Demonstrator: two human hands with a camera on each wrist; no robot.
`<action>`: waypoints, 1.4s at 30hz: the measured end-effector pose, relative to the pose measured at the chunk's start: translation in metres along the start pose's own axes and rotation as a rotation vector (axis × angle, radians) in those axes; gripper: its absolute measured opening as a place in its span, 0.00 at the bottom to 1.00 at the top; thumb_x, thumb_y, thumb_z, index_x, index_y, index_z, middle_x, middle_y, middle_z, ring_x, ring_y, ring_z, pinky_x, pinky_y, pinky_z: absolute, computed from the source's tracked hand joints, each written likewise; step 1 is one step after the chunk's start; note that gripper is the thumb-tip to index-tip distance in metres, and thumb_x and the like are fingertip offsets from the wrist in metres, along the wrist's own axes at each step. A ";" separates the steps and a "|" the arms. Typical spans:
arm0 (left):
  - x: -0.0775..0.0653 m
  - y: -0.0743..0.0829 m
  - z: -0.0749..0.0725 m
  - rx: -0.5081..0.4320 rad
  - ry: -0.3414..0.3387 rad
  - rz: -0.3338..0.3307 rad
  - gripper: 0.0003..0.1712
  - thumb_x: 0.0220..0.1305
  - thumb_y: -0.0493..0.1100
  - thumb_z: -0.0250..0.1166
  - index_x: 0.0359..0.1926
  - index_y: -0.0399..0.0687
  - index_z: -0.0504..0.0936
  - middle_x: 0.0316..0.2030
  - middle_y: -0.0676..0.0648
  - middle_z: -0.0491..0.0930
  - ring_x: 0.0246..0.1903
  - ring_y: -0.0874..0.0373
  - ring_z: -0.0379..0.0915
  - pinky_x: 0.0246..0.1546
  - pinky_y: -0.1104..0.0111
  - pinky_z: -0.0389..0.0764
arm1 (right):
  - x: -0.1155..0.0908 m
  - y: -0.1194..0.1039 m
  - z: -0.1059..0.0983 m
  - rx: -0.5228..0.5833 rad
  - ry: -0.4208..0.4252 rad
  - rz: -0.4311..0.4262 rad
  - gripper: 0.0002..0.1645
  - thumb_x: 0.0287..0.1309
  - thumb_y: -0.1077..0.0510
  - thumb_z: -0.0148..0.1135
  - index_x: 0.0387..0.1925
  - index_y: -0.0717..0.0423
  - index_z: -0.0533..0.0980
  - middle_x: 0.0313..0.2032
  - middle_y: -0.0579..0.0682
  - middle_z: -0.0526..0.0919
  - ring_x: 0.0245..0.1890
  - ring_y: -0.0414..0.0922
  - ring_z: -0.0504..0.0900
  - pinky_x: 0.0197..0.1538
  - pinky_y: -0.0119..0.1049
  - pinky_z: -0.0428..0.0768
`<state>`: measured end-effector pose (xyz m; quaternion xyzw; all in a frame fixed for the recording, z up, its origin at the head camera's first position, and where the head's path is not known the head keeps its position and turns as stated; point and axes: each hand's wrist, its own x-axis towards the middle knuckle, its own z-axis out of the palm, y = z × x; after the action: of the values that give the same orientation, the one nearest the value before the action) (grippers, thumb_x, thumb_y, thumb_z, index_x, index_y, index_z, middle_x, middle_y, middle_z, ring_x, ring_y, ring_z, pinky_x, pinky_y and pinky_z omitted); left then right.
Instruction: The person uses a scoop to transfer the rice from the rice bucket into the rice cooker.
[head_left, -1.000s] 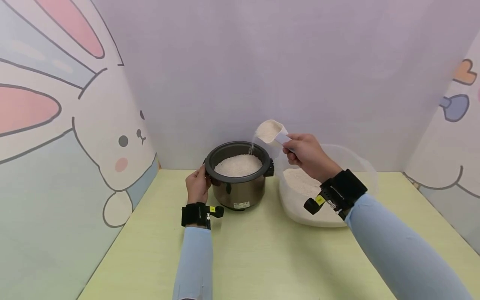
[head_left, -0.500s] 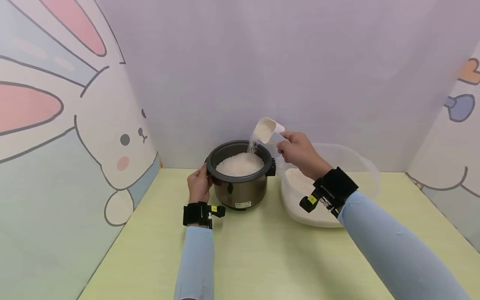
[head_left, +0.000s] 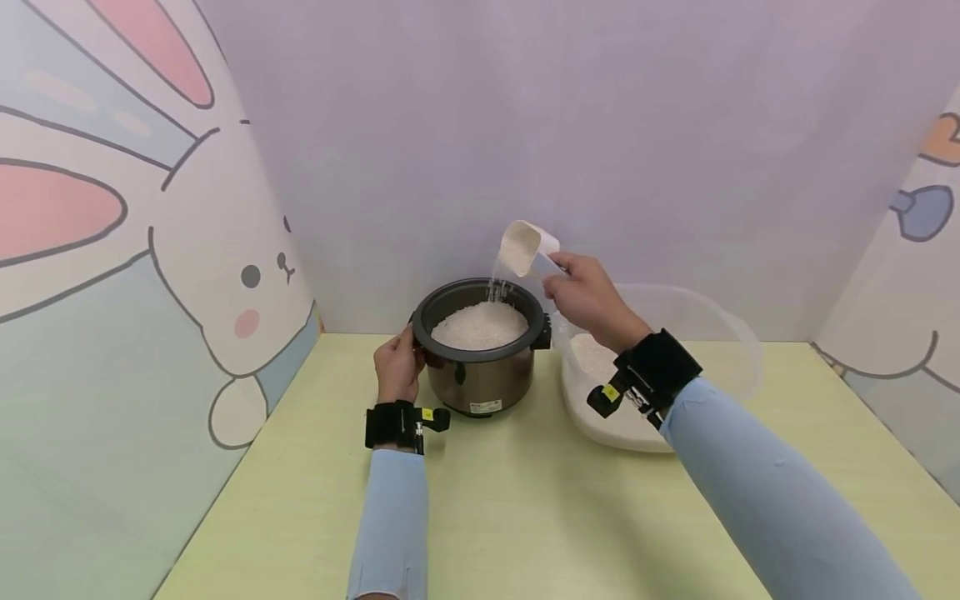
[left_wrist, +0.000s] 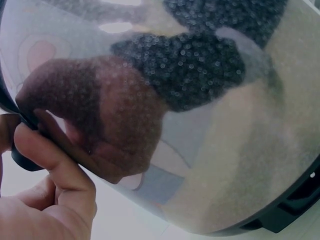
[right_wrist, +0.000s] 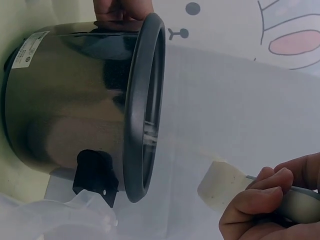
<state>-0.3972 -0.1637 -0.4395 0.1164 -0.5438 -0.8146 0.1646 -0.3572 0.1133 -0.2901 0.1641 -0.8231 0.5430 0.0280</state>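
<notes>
A brown rice cooker (head_left: 480,387) with a dark rim stands upright on the table, white rice (head_left: 480,327) heaped inside. At its left side my left hand (head_left: 397,367) grips the small black handle (left_wrist: 24,159), thumb against it in the left wrist view. My right hand (head_left: 592,302) holds a white measuring scoop (head_left: 542,242) by its handle, above and right of the cooker's opening. The scoop is tipped left, and grains fall from it into the cooker. In the right wrist view, fingers wrap the scoop's handle (right_wrist: 299,206).
Right of the cooker, a large translucent tub (head_left: 600,423) holds more rice (head_left: 594,354), partly beneath my right forearm. The cooker's black right handle (head_left: 543,335) sits close to the tub's rim. A pale wall (head_left: 375,167) rises behind the table (head_left: 495,500).
The scoop has moved left and slightly up, tilting further, and rice now streams out where only a trickle fell before. My left hand has stayed on the rice cooker's handle.
</notes>
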 end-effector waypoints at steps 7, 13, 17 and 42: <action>0.000 -0.002 0.000 -0.003 0.005 -0.003 0.17 0.70 0.47 0.67 0.26 0.43 0.84 0.24 0.50 0.74 0.22 0.60 0.70 0.26 0.71 0.73 | 0.000 -0.002 0.001 -0.090 0.011 -0.046 0.30 0.75 0.61 0.46 0.75 0.59 0.63 0.43 0.57 0.77 0.17 0.39 0.58 0.26 0.35 0.63; 0.001 -0.002 0.000 -0.002 -0.001 -0.006 0.16 0.70 0.48 0.68 0.26 0.44 0.84 0.24 0.50 0.74 0.23 0.60 0.70 0.28 0.69 0.73 | -0.001 -0.004 0.000 -0.117 0.046 -0.088 0.30 0.74 0.61 0.47 0.74 0.58 0.65 0.52 0.58 0.77 0.23 0.42 0.63 0.31 0.36 0.66; 0.001 -0.002 0.000 -0.007 -0.005 -0.003 0.17 0.70 0.48 0.68 0.26 0.44 0.84 0.23 0.50 0.74 0.23 0.59 0.70 0.27 0.70 0.73 | -0.001 -0.004 0.001 -0.152 0.053 -0.105 0.30 0.75 0.60 0.47 0.75 0.57 0.64 0.54 0.59 0.78 0.20 0.41 0.62 0.28 0.36 0.65; 0.000 -0.002 0.000 -0.008 0.000 -0.012 0.15 0.72 0.48 0.67 0.32 0.42 0.86 0.25 0.50 0.74 0.22 0.61 0.70 0.26 0.72 0.74 | -0.002 0.002 0.009 -0.266 0.045 -0.205 0.31 0.76 0.59 0.43 0.77 0.57 0.61 0.59 0.63 0.77 0.17 0.44 0.64 0.23 0.37 0.66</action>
<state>-0.3978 -0.1631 -0.4415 0.1188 -0.5398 -0.8179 0.1601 -0.3544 0.1064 -0.2957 0.2299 -0.8657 0.4273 0.1233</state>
